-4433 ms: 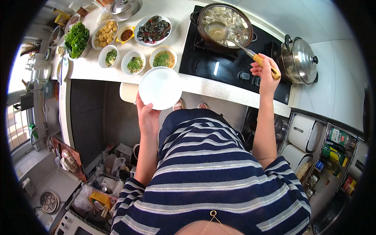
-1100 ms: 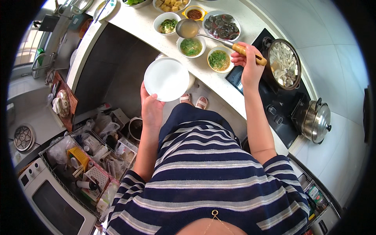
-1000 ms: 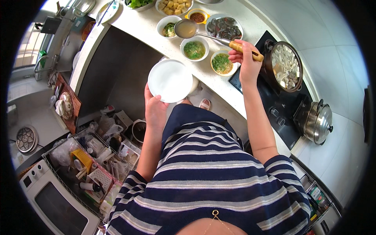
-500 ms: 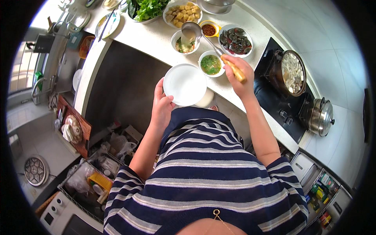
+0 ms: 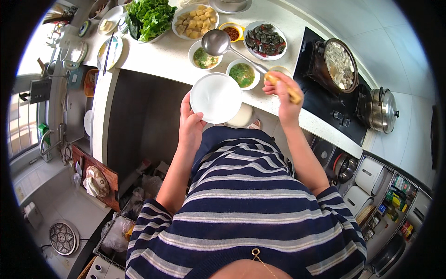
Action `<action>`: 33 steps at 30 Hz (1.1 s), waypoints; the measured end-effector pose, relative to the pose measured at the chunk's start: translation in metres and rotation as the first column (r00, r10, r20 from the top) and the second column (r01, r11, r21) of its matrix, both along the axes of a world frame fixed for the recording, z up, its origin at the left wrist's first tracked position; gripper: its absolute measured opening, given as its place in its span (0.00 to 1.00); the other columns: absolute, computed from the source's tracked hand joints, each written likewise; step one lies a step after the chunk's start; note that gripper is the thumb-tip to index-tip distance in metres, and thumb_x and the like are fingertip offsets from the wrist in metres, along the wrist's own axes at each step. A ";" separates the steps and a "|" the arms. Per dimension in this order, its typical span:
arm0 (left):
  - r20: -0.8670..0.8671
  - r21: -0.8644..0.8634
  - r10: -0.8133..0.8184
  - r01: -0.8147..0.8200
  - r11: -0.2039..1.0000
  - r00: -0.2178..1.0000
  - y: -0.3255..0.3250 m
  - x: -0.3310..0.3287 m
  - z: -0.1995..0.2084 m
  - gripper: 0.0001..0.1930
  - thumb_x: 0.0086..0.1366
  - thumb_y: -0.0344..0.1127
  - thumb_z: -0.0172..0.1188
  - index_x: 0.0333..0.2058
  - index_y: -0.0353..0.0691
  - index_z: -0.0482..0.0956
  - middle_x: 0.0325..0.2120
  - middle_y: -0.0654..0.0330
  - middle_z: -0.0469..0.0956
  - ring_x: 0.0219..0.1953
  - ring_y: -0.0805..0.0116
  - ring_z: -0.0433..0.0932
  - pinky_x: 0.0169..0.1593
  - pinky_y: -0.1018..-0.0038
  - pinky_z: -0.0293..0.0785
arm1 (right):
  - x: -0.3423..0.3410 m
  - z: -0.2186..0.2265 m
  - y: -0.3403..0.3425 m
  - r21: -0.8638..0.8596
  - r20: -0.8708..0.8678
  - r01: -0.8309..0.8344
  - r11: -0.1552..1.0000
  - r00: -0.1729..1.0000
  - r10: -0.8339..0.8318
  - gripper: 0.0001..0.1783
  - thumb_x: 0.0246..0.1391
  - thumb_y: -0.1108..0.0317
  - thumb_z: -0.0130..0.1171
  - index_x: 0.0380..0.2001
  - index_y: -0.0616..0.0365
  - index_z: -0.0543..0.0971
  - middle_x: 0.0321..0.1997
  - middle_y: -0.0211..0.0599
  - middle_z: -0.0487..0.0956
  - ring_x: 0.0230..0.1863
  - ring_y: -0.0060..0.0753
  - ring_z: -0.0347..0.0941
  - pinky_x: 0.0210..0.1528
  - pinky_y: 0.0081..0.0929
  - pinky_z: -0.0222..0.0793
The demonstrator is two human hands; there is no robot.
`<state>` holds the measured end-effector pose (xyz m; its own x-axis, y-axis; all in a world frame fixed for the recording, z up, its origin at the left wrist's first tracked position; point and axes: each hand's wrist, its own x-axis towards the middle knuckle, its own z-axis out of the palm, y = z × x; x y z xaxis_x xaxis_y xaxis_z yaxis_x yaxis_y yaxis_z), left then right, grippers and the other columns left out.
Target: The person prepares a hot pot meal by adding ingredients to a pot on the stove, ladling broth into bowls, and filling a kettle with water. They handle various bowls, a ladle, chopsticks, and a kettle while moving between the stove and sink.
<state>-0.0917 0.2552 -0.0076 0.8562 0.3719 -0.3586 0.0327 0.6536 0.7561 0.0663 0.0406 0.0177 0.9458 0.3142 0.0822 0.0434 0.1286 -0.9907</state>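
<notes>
My left hand grips the rim of a round white dish, thumb on top; no food shows in it. My right hand is closed around the wooden handle of a metal ladle. The ladle's head hangs over the far rim of a white soup bowl holding pale broth and chopped greens. Beside it, nearer my right hand, stands a second white bowl of greener soup. A pale round rim, partly hidden, shows just behind my right hand.
Farther back are a plate of dark sliced eggs, a yellow-rimmed sauce dish, a bowl of tofu-like cubes and leafy greens. On the right, a full pot and a lidded steel pot stand by the black cooktop.
Cloudy liquid was at the tilted ladle over the left soup bowl; now the ladle is more level and that bowl looks fuller. My right hand moved slightly right. The whole view has shifted.
</notes>
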 end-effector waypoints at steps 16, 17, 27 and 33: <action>0.023 -0.024 -0.131 0.132 0.991 0.991 -0.089 0.055 0.007 0.40 0.56 0.34 0.56 0.69 0.44 0.53 0.62 0.55 0.65 0.62 0.59 0.69 0.60 0.63 0.71 | 0.025 0.065 -0.239 -0.090 0.317 0.758 0.646 0.637 -0.703 0.20 0.68 0.61 0.46 0.47 0.69 0.78 0.32 0.47 0.82 0.25 0.28 0.77 0.28 0.19 0.71; 0.015 -0.026 -0.150 0.150 0.988 0.989 -0.097 0.059 0.011 0.41 0.56 0.34 0.56 0.69 0.44 0.53 0.62 0.55 0.64 0.62 0.59 0.69 0.60 0.63 0.71 | 0.025 0.064 -0.249 -0.117 0.325 0.762 0.637 0.635 -0.701 0.20 0.68 0.62 0.47 0.47 0.69 0.79 0.31 0.46 0.82 0.25 0.28 0.77 0.28 0.19 0.71; 0.022 -0.056 -0.215 0.216 0.975 0.976 -0.165 0.084 0.017 0.43 0.54 0.36 0.57 0.70 0.44 0.52 0.64 0.54 0.63 0.63 0.57 0.68 0.61 0.62 0.72 | 0.033 0.046 -0.298 -0.156 0.241 0.693 0.703 0.717 -0.654 0.17 0.68 0.64 0.49 0.45 0.66 0.81 0.29 0.42 0.83 0.23 0.24 0.77 0.27 0.16 0.72; 0.001 -0.040 -0.206 0.206 0.978 0.978 -0.187 0.082 0.012 0.44 0.54 0.36 0.56 0.70 0.43 0.52 0.64 0.53 0.62 0.63 0.57 0.68 0.61 0.62 0.72 | 0.046 0.042 -0.307 -0.180 0.179 0.611 0.771 0.791 -0.585 0.15 0.68 0.65 0.51 0.44 0.65 0.81 0.28 0.39 0.81 0.23 0.23 0.77 0.27 0.16 0.71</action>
